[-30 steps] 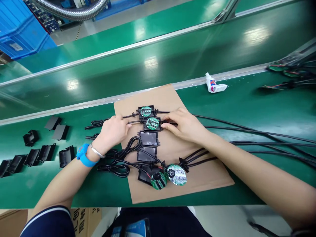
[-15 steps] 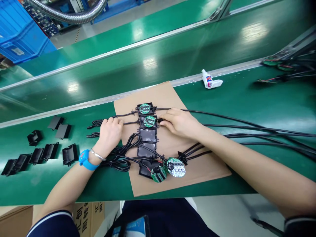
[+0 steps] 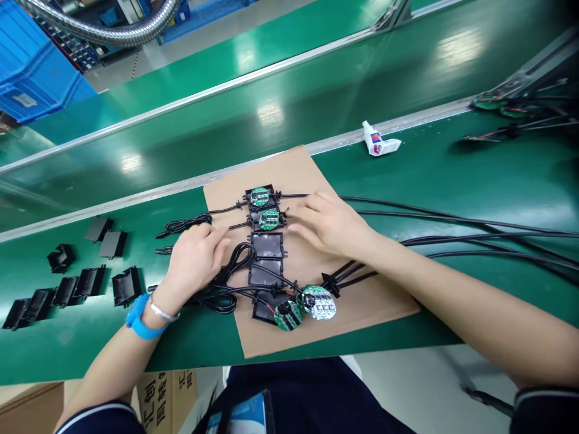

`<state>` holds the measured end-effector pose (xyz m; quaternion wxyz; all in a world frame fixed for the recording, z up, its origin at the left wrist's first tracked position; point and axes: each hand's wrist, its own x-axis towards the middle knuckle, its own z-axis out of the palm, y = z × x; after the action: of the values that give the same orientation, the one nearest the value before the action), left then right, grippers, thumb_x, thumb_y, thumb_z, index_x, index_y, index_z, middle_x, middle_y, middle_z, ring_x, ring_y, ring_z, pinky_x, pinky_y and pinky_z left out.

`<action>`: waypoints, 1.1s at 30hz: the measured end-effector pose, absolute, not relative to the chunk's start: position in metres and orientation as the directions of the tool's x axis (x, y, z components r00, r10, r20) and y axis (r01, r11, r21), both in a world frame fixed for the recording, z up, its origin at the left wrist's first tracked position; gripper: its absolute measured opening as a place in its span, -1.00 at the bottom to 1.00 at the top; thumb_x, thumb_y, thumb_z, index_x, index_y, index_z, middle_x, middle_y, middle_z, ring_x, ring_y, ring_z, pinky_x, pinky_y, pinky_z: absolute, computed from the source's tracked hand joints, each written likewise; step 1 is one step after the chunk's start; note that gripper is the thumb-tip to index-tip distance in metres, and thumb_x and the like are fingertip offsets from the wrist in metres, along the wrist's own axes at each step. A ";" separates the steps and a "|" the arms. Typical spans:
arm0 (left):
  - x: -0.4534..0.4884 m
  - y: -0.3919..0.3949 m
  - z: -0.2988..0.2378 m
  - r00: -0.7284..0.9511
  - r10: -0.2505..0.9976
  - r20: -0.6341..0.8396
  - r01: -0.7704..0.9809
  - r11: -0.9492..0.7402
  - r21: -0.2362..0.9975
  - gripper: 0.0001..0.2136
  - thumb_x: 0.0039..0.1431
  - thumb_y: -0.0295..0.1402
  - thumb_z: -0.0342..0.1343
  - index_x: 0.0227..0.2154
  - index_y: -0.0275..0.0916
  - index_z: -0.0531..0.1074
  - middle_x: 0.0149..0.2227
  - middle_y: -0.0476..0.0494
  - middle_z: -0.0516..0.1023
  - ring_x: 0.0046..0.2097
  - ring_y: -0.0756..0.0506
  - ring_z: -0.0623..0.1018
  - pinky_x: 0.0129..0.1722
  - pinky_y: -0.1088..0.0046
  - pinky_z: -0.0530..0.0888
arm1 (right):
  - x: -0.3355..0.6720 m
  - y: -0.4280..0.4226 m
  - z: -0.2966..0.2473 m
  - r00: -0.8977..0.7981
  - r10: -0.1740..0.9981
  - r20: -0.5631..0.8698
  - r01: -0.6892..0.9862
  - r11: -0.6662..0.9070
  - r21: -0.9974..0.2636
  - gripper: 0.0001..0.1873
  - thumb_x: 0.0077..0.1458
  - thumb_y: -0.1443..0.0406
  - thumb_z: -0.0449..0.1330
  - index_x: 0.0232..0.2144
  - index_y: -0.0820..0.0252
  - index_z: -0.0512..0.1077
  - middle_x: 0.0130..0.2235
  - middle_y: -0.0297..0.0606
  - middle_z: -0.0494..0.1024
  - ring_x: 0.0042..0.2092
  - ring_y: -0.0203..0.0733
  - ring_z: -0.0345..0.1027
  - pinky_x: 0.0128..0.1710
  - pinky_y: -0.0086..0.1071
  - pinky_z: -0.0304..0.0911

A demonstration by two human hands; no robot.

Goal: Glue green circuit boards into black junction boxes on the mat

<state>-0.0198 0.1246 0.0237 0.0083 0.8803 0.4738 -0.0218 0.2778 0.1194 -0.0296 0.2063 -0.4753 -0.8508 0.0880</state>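
Note:
On a brown cardboard sheet, several black plastic cases stand in a column. The top case holds a round green circuit board. A second board lies in the case below it. My right hand is open just right of these cases, fingers spread above the cardboard. Left of the second case, my left hand hovers over a black cable, its fingers loosely bent and apart. Two more boards, one green and one shiny, lie wired near the bottom case.
Black cables run off to the right. Coiled cables lie by my left hand. Several loose black cases sit at left. A white tube lies near the metal rail. More wired boards are at far right.
My right hand has let go of the black cable part beside the second case, and its fingers have spread. My left hand has shifted slightly down and loosened.

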 end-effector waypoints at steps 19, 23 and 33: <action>-0.032 0.092 0.010 0.642 0.748 -0.169 0.715 -0.505 0.483 -0.61 0.40 -0.37 -0.19 0.23 -0.29 0.21 0.10 -0.31 0.46 0.12 -0.21 0.48 0.09 0.18 0.48 | 0.278 0.062 -0.012 -0.663 0.745 -0.074 0.452 0.320 -0.833 -0.69 0.31 0.12 0.09 -0.11 0.15 0.52 -0.15 -0.23 0.60 -0.19 -0.20 0.48 -0.19 -0.33 0.35; -0.031 0.092 0.007 0.703 0.665 -0.254 0.677 -0.515 0.525 -0.57 0.39 -0.41 -0.20 0.28 -0.26 0.17 0.10 -0.30 0.47 0.09 -0.20 0.49 0.06 0.17 0.50 | 0.276 0.056 -0.019 -0.607 0.759 0.234 0.331 0.509 -0.795 -0.80 0.27 0.23 0.17 -0.19 0.16 0.58 -0.18 -0.17 0.59 -0.11 -0.20 0.46 -0.12 -0.35 0.37; -0.045 0.095 0.019 0.666 0.727 -0.170 0.672 -0.484 0.561 -0.54 0.45 -0.27 -0.24 0.33 -0.23 0.15 0.24 -0.24 0.39 0.23 -0.17 0.42 0.24 0.22 0.36 | 0.282 0.042 0.015 -0.263 0.942 0.211 0.483 0.318 -0.816 -0.80 0.32 0.13 0.07 -0.27 0.08 0.39 -0.37 -0.27 0.52 -0.41 -0.23 0.40 -0.43 -0.34 0.32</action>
<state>-0.0448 0.0947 0.0193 0.3049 0.8601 0.4065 0.0451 0.2824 0.0425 0.0145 0.3595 -0.4894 -0.7278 0.3188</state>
